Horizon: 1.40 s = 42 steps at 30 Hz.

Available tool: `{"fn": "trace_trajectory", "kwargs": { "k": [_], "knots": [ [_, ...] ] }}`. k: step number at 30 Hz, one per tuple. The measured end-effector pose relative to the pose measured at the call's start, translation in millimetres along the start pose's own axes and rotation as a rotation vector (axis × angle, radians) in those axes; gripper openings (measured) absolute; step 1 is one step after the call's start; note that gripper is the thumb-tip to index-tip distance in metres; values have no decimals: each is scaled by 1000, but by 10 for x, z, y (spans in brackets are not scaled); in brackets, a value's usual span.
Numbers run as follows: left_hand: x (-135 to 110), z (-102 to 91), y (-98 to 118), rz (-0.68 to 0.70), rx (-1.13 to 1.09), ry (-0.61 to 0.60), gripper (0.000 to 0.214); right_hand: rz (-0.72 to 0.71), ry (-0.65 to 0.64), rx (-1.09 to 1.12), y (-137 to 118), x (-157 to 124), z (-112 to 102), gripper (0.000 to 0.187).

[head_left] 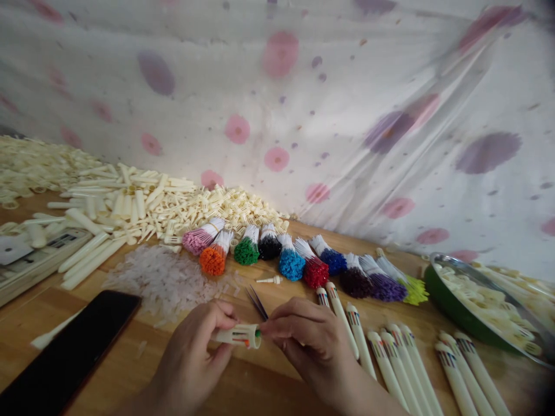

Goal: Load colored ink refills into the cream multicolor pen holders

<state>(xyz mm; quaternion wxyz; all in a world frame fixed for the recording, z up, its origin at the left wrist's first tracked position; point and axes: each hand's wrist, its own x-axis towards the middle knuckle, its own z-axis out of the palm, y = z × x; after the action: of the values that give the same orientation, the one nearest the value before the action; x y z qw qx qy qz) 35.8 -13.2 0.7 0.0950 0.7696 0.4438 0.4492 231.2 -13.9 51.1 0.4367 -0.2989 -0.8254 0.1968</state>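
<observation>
**A:** Cream plastic barrel (237,335), short, with coloured strips showing through its side: who holds it?

**B:** The left hand (193,355). Its fingers are closed around the rear of the barrel, which lies level just above the wooden table (143,375), near the front edge.

**A:** And the right hand (313,342)?

**B:** It meets the barrel's open end. Thumb and fingertips are pinched tight on a few thin dark refill rods (258,302), which slant up and away behind the fingers.

**A:** What lies beyond the hands?

**B:** A row of bundles of colour-tipped refills (291,264), from pink on the left to yellow-green on the right. Behind them is a heap of cream plastic parts (173,202), against a spotted cloth (303,104).

**A:** To the sides?

**B:** On the right lie long white finished pens (392,361), side by side, with a green bowl (451,303) of cream pieces beyond them. On the left are a flat black phone (73,349) and a patch of clear plastic bits (162,281).
</observation>
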Motion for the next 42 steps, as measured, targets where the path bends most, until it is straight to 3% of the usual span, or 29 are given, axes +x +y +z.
{"fn": "trace_trajectory", "kwargs": {
  "k": [4, 10, 16, 29, 39, 42],
  "knots": [
    [34, -30, 36, 87, 113, 40, 21, 16, 45, -25, -21, 14, 60, 15],
    [49, -31, 40, 145, 174, 44, 22, 36, -9, -53, -49, 18, 79, 15],
    [51, -31, 50, 222, 242, 52, 23, 228, 23, 7, -57, 4, 127, 18],
    [77, -32, 90, 294, 326, 30, 22, 737, 32, 556, 19, -39, 228, 12],
    [103, -51, 84, 314, 324, 37, 25, 836, -11, 690, 4, 9, 188, 22],
    [117, -74, 86, 319, 318, 55, 24, 984, -56, 874, -1, 3, 154, 18]
  ]
}}
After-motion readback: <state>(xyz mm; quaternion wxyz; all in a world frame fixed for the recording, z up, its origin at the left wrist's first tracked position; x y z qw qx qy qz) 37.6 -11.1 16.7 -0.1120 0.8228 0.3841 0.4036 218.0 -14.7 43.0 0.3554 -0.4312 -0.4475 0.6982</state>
